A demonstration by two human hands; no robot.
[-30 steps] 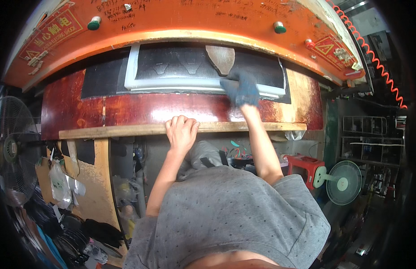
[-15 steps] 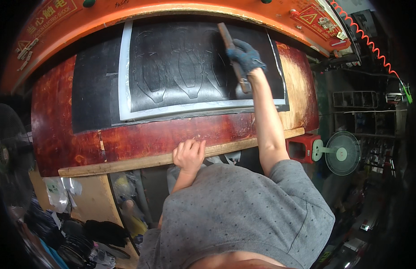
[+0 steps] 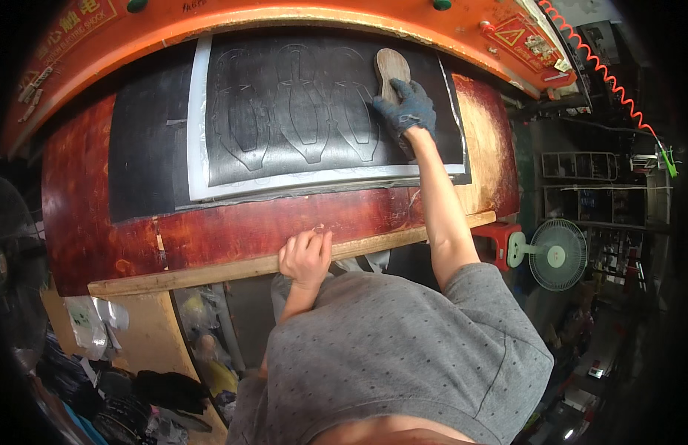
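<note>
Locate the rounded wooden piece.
In the head view, the rounded wooden piece sits upper right of centre, over the right side of the black sheet, partly under the right hand.

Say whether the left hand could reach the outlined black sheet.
Probably yes: the left hand rests on the wooden edge strip, and nothing upright on the red-brown benchtop blocks the way to the black sheet. The gloved right hand, on the wooden sole-shaped block, is off to the right.

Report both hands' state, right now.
Left hand: fingers curled at the wooden edge strip; whether it grips cannot be told.
Right hand: gloved, closed on the sole-shaped wooden block.
</note>
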